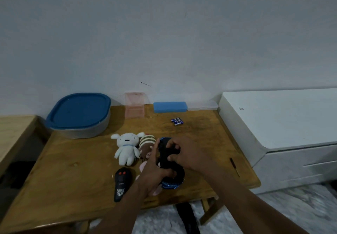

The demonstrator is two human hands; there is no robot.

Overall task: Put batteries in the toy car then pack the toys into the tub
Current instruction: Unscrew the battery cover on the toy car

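A boxy white unit [284,120] with smooth, matte panels stands against the right edge of the wooden table [73,170], whose top is a warm, grainy, scuffed brown.

At the table's far left corner sits the tub [85,133], a rounded rectangle with dull grey walls and a glossy blue lid shut on top.

Near the middle of the table, toward its front edge, both hands hold the toy car [164,153] just above the top, its rough black underside turned up and shiny blue bodywork showing at each end. The left hand [155,166] wraps its fingers round the car's near half. The right hand [184,151] curls its fingers and thumb tightly over the black underside.

On the table left of centre lies a soft white plush [125,148] with long ears. A brown-and-cream striped plush [146,142] and a pink plush [143,167] lie beside it, partly hidden by the left arm.

A glossy black remote [121,184] with two red buttons lies near the table's front edge.

Along the table's back edge stand a translucent pink box [135,106], a flat blue case [170,107] and a clear plastic case [202,107].

A thin, dark-handled screwdriver [234,167] lies by the table's right edge.

Three small blue cylindrical batteries [177,122] lie side by side toward the table's back.
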